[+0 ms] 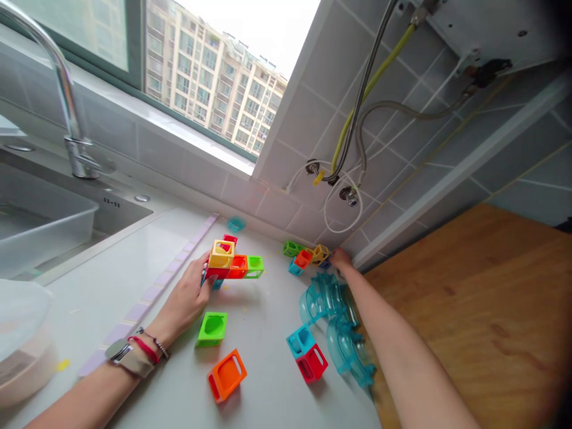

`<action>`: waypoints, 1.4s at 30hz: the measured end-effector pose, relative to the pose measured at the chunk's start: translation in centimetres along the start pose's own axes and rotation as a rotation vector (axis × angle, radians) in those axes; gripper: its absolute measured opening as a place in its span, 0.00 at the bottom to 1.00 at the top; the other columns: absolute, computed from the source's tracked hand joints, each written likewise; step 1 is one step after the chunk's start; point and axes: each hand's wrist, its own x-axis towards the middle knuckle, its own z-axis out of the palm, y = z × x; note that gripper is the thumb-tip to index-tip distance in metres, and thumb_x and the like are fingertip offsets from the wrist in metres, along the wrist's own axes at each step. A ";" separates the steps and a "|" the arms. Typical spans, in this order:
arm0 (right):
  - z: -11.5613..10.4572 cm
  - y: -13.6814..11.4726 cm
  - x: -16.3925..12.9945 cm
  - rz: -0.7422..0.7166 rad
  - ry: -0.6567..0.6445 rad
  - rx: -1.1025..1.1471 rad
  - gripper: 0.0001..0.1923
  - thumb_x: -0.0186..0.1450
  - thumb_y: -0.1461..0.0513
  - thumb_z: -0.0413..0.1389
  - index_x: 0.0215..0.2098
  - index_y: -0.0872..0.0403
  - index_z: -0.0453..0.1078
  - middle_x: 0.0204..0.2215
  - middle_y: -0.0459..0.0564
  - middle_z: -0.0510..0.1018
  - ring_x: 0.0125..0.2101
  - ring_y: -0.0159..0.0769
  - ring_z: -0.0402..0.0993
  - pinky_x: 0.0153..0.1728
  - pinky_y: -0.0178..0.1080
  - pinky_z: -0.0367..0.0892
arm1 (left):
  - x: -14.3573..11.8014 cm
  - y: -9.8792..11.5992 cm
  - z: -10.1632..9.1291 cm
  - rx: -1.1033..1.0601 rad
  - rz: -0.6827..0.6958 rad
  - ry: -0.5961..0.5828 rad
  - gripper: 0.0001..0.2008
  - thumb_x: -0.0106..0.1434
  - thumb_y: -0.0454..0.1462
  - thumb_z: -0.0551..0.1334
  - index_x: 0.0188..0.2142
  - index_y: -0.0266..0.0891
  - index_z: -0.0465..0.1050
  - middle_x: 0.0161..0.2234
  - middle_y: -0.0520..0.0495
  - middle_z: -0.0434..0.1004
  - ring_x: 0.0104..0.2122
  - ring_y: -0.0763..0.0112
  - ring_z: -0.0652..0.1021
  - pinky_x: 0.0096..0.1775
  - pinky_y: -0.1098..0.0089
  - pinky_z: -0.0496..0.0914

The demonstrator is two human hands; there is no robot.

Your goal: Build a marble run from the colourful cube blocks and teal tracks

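Observation:
My left hand [192, 298] is closed on a joined cluster of hollow plastic toy blocks. The cluster has a yellow block [222, 254] on top, red beneath it, and an orange block [238, 266] and a green block [255, 266] reaching out to the right. At the far right corner, my right hand [342, 263] has its fingers at a dark blue block [325, 263], partly hidden. Beside that lie a yellow block [319, 255], an orange block [303, 258] and a green block [291, 248]. Clear blue curved track pieces [328, 298] lie under my right forearm.
Nearer me are a loose green block [212, 329], an orange block [227, 375] and a joined blue-and-red pair [307, 353]. A lilac strip [154, 292] crosses the counter. The sink [120, 208] is at left, a wooden panel [482, 298] at right, hoses [357, 113] above.

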 end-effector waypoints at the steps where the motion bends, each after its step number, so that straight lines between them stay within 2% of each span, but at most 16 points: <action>1: 0.2 0.2 0.1 0.006 -0.028 -0.010 0.17 0.58 0.68 0.62 0.46 0.59 0.78 0.43 0.66 0.83 0.48 0.55 0.80 0.47 0.46 0.72 | 0.0 0.0 0.0 -0.001 -0.005 -0.003 0.28 0.72 0.43 0.52 0.69 0.39 0.55 0.62 0.36 0.67 0.61 0.51 0.70 0.63 0.49 0.66; 5: 1.3 -0.1 0.0 -0.049 -0.106 -0.017 0.12 0.59 0.63 0.64 0.42 0.55 0.81 0.39 0.60 0.85 0.47 0.53 0.81 0.45 0.43 0.73 | -0.1 0.1 0.0 0.005 -0.012 0.005 0.28 0.72 0.42 0.52 0.68 0.39 0.56 0.61 0.36 0.67 0.61 0.51 0.71 0.63 0.48 0.66; 10: 2.4 -0.2 -0.3 -0.114 -0.096 -0.002 0.15 0.66 0.65 0.58 0.51 0.56 0.77 0.47 0.60 0.83 0.51 0.50 0.79 0.50 0.43 0.70 | -0.2 0.6 0.0 -0.012 -0.012 0.007 0.26 0.72 0.40 0.52 0.68 0.39 0.56 0.60 0.36 0.68 0.60 0.54 0.71 0.62 0.50 0.66; 15: 3.2 0.4 -0.7 -0.126 -0.094 0.006 0.19 0.69 0.63 0.56 0.58 0.56 0.71 0.50 0.61 0.81 0.52 0.50 0.78 0.52 0.45 0.69 | -0.2 0.8 -0.2 0.009 0.012 0.009 0.25 0.72 0.38 0.52 0.67 0.39 0.56 0.60 0.36 0.68 0.61 0.55 0.70 0.63 0.51 0.64; 17: 3.6 0.5 -0.9 -0.131 -0.116 0.011 0.18 0.67 0.62 0.59 0.55 0.55 0.74 0.50 0.61 0.81 0.52 0.51 0.78 0.52 0.46 0.69 | -0.3 0.7 -0.2 0.014 0.010 0.009 0.26 0.72 0.38 0.52 0.68 0.39 0.56 0.60 0.36 0.68 0.61 0.55 0.70 0.63 0.51 0.64; 20: 3.9 0.4 -1.1 -0.120 -0.153 0.021 0.19 0.57 0.63 0.67 0.47 0.54 0.78 0.46 0.60 0.83 0.50 0.53 0.78 0.52 0.47 0.70 | -0.3 0.6 -0.1 0.001 0.005 -0.001 0.26 0.72 0.37 0.52 0.68 0.39 0.54 0.60 0.36 0.67 0.61 0.56 0.70 0.64 0.52 0.64; 23: 3.6 0.4 -1.2 -0.093 -0.151 0.047 0.18 0.53 0.66 0.68 0.42 0.54 0.80 0.43 0.58 0.84 0.49 0.53 0.79 0.52 0.49 0.69 | -0.3 0.6 0.0 -0.002 0.011 0.002 0.27 0.71 0.37 0.52 0.68 0.38 0.54 0.61 0.36 0.66 0.62 0.57 0.69 0.65 0.52 0.62; 26: 2.0 0.3 -1.2 -0.067 -0.110 0.098 0.13 0.56 0.67 0.65 0.40 0.54 0.81 0.41 0.60 0.84 0.50 0.55 0.78 0.52 0.51 0.68 | -0.3 0.6 0.0 -0.006 0.012 0.006 0.27 0.71 0.36 0.52 0.68 0.38 0.54 0.61 0.35 0.66 0.62 0.56 0.68 0.65 0.51 0.62; 30: -1.8 -0.1 -1.5 -0.006 -0.004 0.217 0.13 0.61 0.65 0.61 0.43 0.57 0.80 0.46 0.64 0.83 0.52 0.57 0.77 0.54 0.52 0.67 | -0.4 0.5 0.1 -0.040 -0.003 0.011 0.28 0.70 0.35 0.52 0.68 0.38 0.55 0.61 0.36 0.67 0.63 0.56 0.68 0.65 0.52 0.63; 35: -6.3 -2.2 -4.0 0.095 0.080 0.464 0.13 0.62 0.63 0.58 0.44 0.58 0.79 0.45 0.62 0.83 0.50 0.50 0.78 0.49 0.45 0.71 | -0.3 0.2 0.3 -0.077 0.008 0.031 0.28 0.68 0.34 0.53 0.67 0.38 0.57 0.61 0.36 0.68 0.62 0.56 0.69 0.65 0.51 0.62; 39: -8.8 -6.0 -7.6 0.132 -0.004 0.717 0.18 0.65 0.63 0.55 0.52 0.55 0.75 0.44 0.58 0.84 0.40 0.42 0.82 0.37 0.40 0.75 | -0.3 -0.3 0.6 -0.088 0.009 0.044 0.27 0.67 0.34 0.52 0.66 0.34 0.58 0.60 0.34 0.69 0.61 0.55 0.70 0.65 0.51 0.62; 42: -10.7 -10.0 -10.8 0.122 -0.151 0.889 0.15 0.67 0.61 0.56 0.50 0.54 0.76 0.39 0.55 0.84 0.33 0.38 0.81 0.33 0.39 0.76 | -0.2 -0.7 0.8 -0.099 -0.003 0.049 0.27 0.67 0.34 0.52 0.65 0.32 0.59 0.59 0.33 0.69 0.61 0.55 0.70 0.65 0.51 0.62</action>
